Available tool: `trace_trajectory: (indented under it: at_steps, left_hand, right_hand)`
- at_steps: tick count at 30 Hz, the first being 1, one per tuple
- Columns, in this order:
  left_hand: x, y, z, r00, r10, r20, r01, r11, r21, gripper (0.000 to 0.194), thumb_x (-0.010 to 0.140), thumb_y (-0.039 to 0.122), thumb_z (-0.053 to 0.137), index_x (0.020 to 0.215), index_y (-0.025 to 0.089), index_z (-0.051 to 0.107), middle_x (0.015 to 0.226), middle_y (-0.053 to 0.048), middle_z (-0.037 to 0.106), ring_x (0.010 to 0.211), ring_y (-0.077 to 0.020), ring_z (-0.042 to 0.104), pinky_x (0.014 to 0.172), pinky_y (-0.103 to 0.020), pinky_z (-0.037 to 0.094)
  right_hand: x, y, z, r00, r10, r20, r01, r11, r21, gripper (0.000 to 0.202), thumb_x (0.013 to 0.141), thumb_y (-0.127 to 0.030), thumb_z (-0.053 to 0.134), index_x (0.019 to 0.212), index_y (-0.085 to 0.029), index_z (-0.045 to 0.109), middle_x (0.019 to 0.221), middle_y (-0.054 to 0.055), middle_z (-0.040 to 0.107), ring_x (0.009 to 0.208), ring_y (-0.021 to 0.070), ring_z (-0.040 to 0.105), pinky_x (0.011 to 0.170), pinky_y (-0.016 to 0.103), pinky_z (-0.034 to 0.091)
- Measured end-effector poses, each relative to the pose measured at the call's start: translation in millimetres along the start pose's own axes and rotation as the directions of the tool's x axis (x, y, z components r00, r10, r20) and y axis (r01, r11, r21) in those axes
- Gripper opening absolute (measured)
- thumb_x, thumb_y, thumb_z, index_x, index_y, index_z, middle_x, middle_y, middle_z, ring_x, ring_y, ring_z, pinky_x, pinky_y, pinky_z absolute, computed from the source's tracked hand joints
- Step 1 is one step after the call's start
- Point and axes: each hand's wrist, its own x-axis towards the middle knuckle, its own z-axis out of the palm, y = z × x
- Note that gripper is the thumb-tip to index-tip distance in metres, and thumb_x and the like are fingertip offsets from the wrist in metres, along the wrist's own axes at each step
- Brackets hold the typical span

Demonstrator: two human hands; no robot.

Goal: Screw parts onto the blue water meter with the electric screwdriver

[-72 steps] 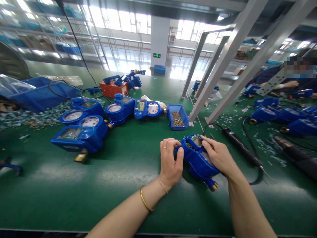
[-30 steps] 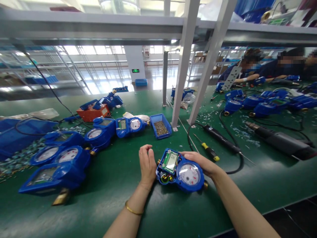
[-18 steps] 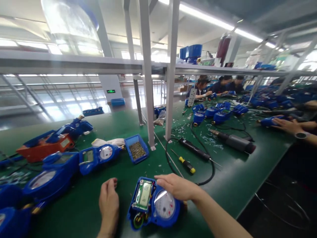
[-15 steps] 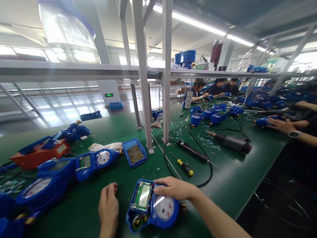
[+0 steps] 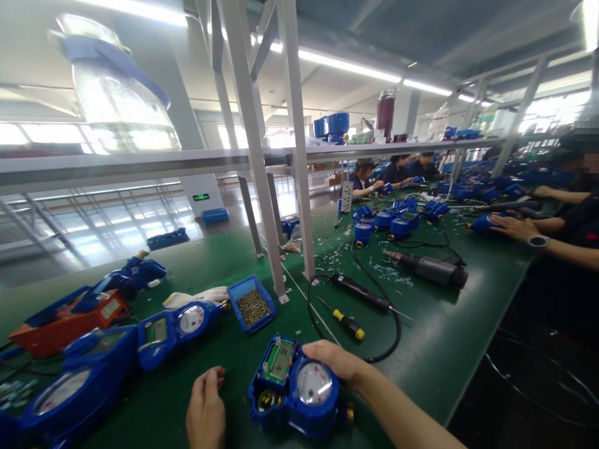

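Note:
A blue water meter lies in front of me with its electronics side uncovered: a green circuit board with a small display, and wiring in a round recess below it. My right hand grips the meter's far edge near the round dial; its fingertips are partly hidden behind the casing. To the left of the meter and apart from it, my left hand rests on the green table with curled fingers, nothing visible in it. A blue tray of small brass-coloured screws sits beyond both hands.
A yellow-black screwdriver, a corded black electric screwdriver and a heat gun lie right. More blue meters and an orange box stand left. Shelf posts rise ahead. A co-worker's hand works far right.
The meter has turned and tipped slightly under my right hand, which has shifted its hold on the far edge. My left hand stays by the meter. The camera view has shifted.

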Motion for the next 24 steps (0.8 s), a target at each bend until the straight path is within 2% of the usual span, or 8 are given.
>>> trace_trajectory:
  at_steps: [10, 13, 17, 19, 21, 22, 23, 24]
  left_hand:
    - [-4.8, 2.1, 0.8, 1.0, 0.014, -0.014, -0.015, 1.0, -0.018, 0.041, 0.08, 0.054, 0.045, 0.095, 0.021, 0.064, 0.104, -0.006, 0.069, 0.107, -0.0325, 0.063, 0.107, -0.053, 0.042]
    - [-4.5, 2.3, 1.5, 0.999, 0.042, -0.006, -0.042, 0.999, -0.029, 0.044, 0.078, 0.057, 0.046, 0.095, 0.021, 0.063, 0.103, -0.007, 0.068, 0.107, -0.0334, 0.062, 0.106, -0.053, 0.043]
    - [-11.2, 10.6, 3.5, 0.999, 0.054, 0.002, -0.053, 0.994, -0.09, 0.045, 0.076, 0.055, 0.044, 0.096, 0.017, 0.057, 0.104, -0.012, 0.064, 0.104, -0.0329, 0.06, 0.104, -0.051, 0.043]
    - [-24.1, 16.1, 0.5, 0.998, 0.068, 0.016, -0.066, 0.993, -0.102, 0.038, 0.076, 0.049, 0.044, 0.092, 0.016, 0.054, 0.098, -0.014, 0.063, 0.097, -0.0306, 0.061, 0.096, -0.047, 0.047]
    - [-42.1, 19.9, -7.1, 0.994, 0.102, 0.041, -0.097, 0.991, -0.093, 0.032, 0.077, 0.043, 0.049, 0.09, 0.015, 0.055, 0.09, -0.012, 0.062, 0.087, -0.0274, 0.061, 0.088, -0.042, 0.05]
    - [-52.1, 20.9, -12.6, 0.992, 0.114, 0.047, -0.11, 0.991, -0.08, 0.026, 0.076, 0.038, 0.052, 0.088, 0.015, 0.056, 0.086, -0.01, 0.062, 0.083, -0.0257, 0.061, 0.084, -0.04, 0.05]
    - [-62.9, 21.5, -19.2, 0.991, 0.126, 0.046, -0.123, 0.99, -0.065, 0.022, 0.075, 0.033, 0.055, 0.088, 0.015, 0.058, 0.085, -0.009, 0.062, 0.08, -0.0238, 0.06, 0.081, -0.038, 0.049]
    - [-74.6, 21.5, -26.9, 0.99, 0.134, 0.039, -0.132, 0.99, -0.045, 0.019, 0.076, 0.029, 0.057, 0.089, 0.015, 0.059, 0.082, -0.007, 0.062, 0.077, -0.0221, 0.059, 0.078, -0.036, 0.049]
  right_hand:
    - [-7.1, 14.4, 6.7, 0.992, -0.068, -0.106, 0.078, 0.993, 0.088, 0.056, 0.07, -0.066, 0.074, 0.083, -0.012, 0.067, 0.08, 0.006, 0.069, 0.078, 0.0203, 0.066, 0.082, 0.033, 0.049]
    - [-9.2, 13.0, 10.9, 0.99, -0.048, -0.134, 0.064, 0.992, 0.113, 0.056, 0.072, -0.066, 0.072, 0.088, -0.012, 0.068, 0.083, 0.008, 0.07, 0.082, 0.0225, 0.069, 0.086, 0.035, 0.05]
    - [-17.4, 9.5, 12.5, 0.994, 0.006, -0.112, 0.006, 0.995, 0.102, 0.06, 0.07, -0.066, 0.073, 0.096, -0.011, 0.068, 0.092, 0.011, 0.073, 0.089, 0.0253, 0.071, 0.092, 0.037, 0.051]
    - [-26.7, 10.6, 9.0, 0.994, 0.044, -0.099, -0.039, 0.998, 0.05, 0.066, 0.067, -0.068, 0.075, 0.104, -0.014, 0.068, 0.1, 0.013, 0.073, 0.098, 0.0292, 0.07, 0.097, 0.041, 0.051]
    - [-32.3, 12.7, 0.6, 0.994, 0.095, -0.059, -0.097, 0.995, -0.032, 0.072, 0.067, -0.072, 0.07, 0.116, -0.019, 0.067, 0.119, 0.014, 0.069, 0.112, 0.0317, 0.066, 0.103, 0.044, 0.049]
    - [-31.1, 13.6, -4.4, 0.993, 0.116, -0.032, -0.119, 0.986, -0.118, 0.072, 0.07, -0.075, 0.065, 0.119, -0.023, 0.067, 0.127, 0.014, 0.066, 0.118, 0.0312, 0.063, 0.103, 0.043, 0.049]
    - [-26.6, 14.4, -8.2, 0.991, 0.135, 0.022, -0.125, 0.957, -0.262, 0.069, 0.074, -0.078, 0.059, 0.121, -0.028, 0.067, 0.131, 0.013, 0.063, 0.122, 0.0294, 0.061, 0.1, 0.041, 0.051]
    - [-19.6, 15.2, -9.5, 0.981, 0.168, 0.097, -0.127, 0.934, -0.334, 0.066, 0.076, -0.078, 0.058, 0.123, -0.032, 0.066, 0.133, 0.013, 0.06, 0.125, 0.0282, 0.059, 0.099, 0.04, 0.05]
